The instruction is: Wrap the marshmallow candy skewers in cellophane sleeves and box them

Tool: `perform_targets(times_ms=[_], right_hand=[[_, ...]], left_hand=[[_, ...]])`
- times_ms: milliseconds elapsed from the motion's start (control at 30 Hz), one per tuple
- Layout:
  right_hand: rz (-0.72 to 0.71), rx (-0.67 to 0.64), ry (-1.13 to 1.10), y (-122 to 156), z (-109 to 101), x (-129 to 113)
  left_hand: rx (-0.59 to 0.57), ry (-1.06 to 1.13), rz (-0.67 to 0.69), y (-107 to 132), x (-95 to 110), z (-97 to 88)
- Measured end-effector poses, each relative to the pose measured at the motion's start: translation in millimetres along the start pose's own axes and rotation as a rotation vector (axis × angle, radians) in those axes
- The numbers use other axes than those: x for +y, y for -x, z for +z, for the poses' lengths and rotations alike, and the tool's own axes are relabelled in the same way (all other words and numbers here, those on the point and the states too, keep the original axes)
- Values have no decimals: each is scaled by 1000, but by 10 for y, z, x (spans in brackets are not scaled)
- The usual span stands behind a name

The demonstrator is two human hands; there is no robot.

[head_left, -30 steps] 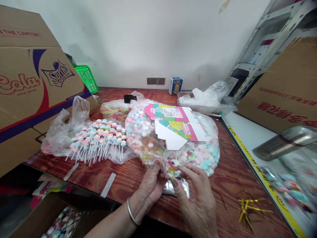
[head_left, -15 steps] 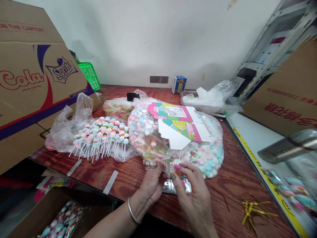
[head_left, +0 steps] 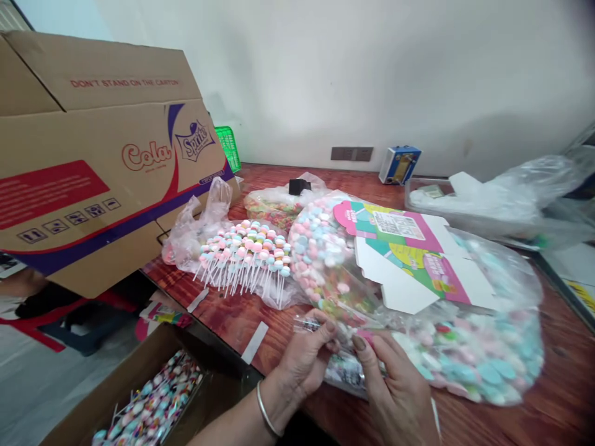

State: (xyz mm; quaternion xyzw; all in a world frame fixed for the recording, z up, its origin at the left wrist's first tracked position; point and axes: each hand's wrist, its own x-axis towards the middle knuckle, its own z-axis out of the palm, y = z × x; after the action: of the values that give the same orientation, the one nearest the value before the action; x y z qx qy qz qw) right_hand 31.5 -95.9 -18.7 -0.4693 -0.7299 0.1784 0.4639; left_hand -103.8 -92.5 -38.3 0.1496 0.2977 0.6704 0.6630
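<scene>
My left hand (head_left: pixel 304 359) and my right hand (head_left: pixel 395 384) meet at the near edge of the wooden table (head_left: pixel 223 310), fingers pinched together on a small clear candy packet (head_left: pixel 346 370) that lies between them. Right behind my fingers lies a big clear bag of pastel candies (head_left: pixel 465 353). A flattened pink and green paper box (head_left: pixel 409 248) rests on top of that bag. To the left, a heap of pastel lollipops (head_left: pixel 246 254) with white sticks lies on an open plastic bag.
A large Cola/Sprite carton (head_left: pixel 93 167) stands at the left. Below the table edge an open carton (head_left: pixel 139 409) holds wrapped lollipops. Another candy bag (head_left: pixel 274 207), a blue box (head_left: pixel 400 164), a green basket (head_left: pixel 229 145) and crumpled plastic bags (head_left: pixel 502 198) sit farther back.
The view has swung left and down, so the carton at the left and the box of lollipops below fill more of it. My hands keep working the small packet.
</scene>
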Motion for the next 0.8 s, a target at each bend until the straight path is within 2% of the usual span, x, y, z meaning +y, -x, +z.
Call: perform_targets(times_ms=[67,133,200,267,400,500,600,667,733,800], right_hand=[[-2,-23,-88,-173,180,-117],[32,-104,-118,-349,417,-218],[89,-245,-68,-502,701,-284],[132,-331,33,-620,996,-313],[151,-351,200,-757,1473,-314],[166,-342,312,-813,1680,-315],[170,-309,360,-854,1740,-340],[160,-274,358,-861,1657,-362],[142,-243,336,-832,1442,-364],[113,-228,290,-748,1091,-322]], left_hand=[[72,-8,105,-2,273,-177],[162,4,196,21,573,-375],[232,33,258,70,842,-566],[291,58,312,132,1042,-718],[351,127,349,205,1216,-868],[365,206,313,195,1221,-879],[353,282,234,170,1189,-853],[311,316,196,162,1160,-822],[255,338,166,159,1125,-781],[202,350,136,152,1075,-734]])
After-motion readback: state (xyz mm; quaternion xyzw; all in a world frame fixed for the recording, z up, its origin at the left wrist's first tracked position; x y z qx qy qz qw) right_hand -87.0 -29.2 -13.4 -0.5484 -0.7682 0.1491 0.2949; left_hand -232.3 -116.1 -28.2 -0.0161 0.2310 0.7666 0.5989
